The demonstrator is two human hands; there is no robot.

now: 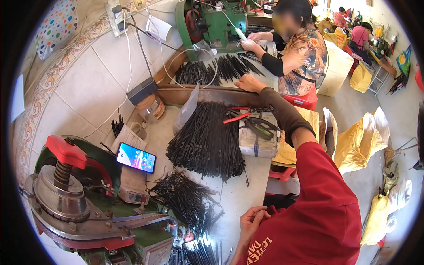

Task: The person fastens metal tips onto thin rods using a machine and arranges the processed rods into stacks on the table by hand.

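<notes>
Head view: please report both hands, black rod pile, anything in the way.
Right hand at wooden divider. Left hand curled by red sweater, grip unclear. Black rod pile on table. Red-handled pliers beside pile.

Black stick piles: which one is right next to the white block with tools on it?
The big fanned-out pile. It lies right beside the white block, while the tangled pile and the other black piles lie farther off.

Lit phone [136,157], lidded jar [154,113] — yellow sacks [358,140]
</notes>
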